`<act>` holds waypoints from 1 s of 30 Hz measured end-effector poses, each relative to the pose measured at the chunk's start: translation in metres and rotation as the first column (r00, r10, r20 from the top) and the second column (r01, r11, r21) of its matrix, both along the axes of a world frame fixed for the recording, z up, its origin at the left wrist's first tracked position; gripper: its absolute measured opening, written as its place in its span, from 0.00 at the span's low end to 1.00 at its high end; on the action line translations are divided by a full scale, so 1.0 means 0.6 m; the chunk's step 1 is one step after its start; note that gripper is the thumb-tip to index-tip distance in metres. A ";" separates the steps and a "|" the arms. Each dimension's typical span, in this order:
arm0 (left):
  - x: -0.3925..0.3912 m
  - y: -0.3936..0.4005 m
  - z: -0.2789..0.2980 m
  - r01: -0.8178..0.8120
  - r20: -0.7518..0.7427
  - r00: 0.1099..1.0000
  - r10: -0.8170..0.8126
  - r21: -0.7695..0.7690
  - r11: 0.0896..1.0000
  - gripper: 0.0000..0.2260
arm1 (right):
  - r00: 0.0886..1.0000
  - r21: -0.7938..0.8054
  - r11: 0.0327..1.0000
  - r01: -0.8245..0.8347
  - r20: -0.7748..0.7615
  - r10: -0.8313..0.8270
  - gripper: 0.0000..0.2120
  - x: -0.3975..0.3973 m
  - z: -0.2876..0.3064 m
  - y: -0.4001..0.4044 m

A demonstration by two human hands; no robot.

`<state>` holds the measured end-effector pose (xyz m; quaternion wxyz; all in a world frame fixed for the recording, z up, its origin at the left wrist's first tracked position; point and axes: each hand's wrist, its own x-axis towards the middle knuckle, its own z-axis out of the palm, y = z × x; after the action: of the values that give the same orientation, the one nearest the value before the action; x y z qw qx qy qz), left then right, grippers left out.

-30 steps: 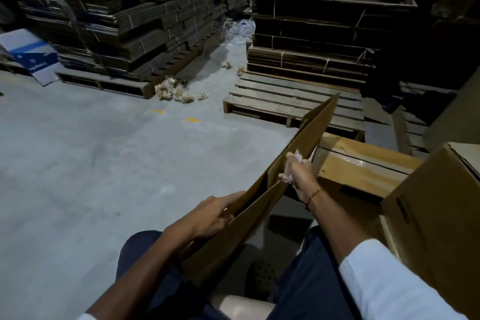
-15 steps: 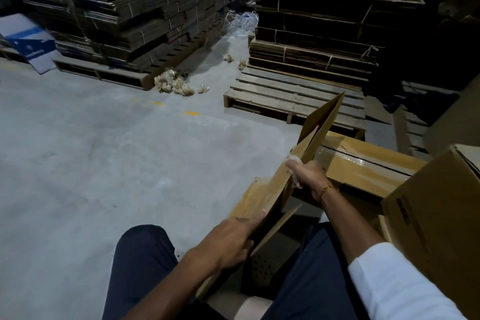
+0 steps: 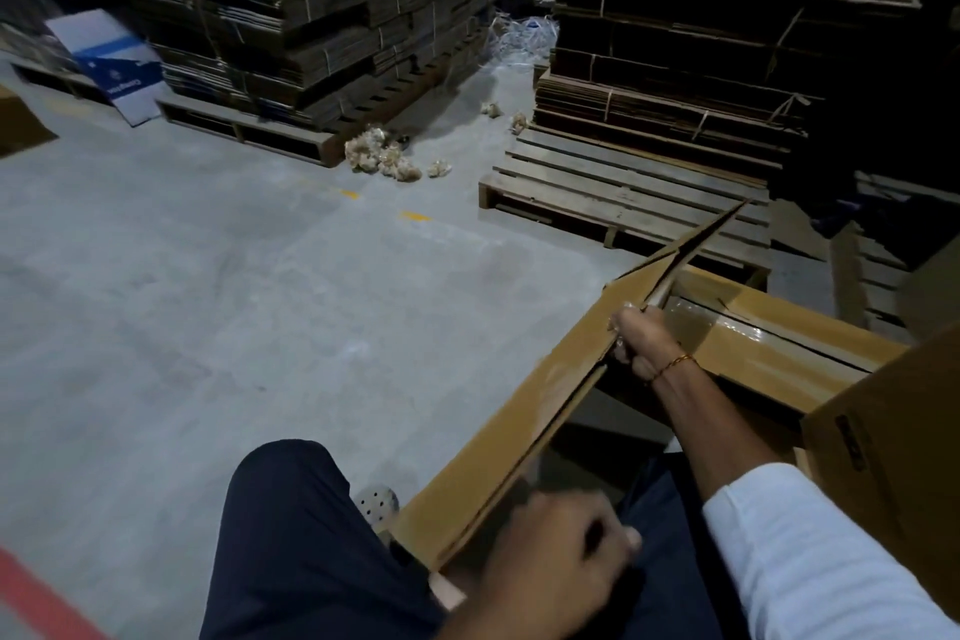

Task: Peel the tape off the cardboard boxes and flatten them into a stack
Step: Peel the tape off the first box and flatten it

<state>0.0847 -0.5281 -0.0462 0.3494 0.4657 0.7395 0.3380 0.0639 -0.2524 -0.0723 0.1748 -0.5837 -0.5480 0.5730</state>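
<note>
A brown cardboard box (image 3: 519, 437), folded almost flat, lies slanted from 6 o'clock toward 1 o'clock, its far flap pointing up. At 3 o'clock a second box (image 3: 769, 343) lies beside it, with shiny clear tape (image 3: 737, 327) along its top seam. At 4 o'clock a third box (image 3: 893, 442) stands.

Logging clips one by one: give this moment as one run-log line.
stage: flattening | right hand: grips collapsed brown cardboard box at upper edge | left hand: blurred at box's near end | tape: unclear
</note>
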 end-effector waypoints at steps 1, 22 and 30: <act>0.013 0.004 -0.005 -0.011 0.272 0.961 0.040 -0.109 0.994 0.22 | 0.996 -0.017 0.999 0.032 -0.078 -0.033 0.06 -0.007 0.003 -0.001; -0.339 0.037 -0.016 -0.903 0.889 -0.293 0.351 -0.378 0.203 0.07 | 0.927 -0.116 0.993 0.030 -0.369 -0.071 0.24 -0.222 0.010 -0.129; -0.549 0.058 -0.060 -0.907 0.922 -0.213 0.324 -0.310 0.286 0.02 | 0.922 -0.147 0.989 -0.013 -0.383 -0.045 0.17 -0.399 -0.014 -0.101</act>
<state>-0.2449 -0.4935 -0.0822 0.3132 -0.2317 0.3893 0.8347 -0.1758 -0.3130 -0.0810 0.2406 -0.4754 -0.4544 0.7139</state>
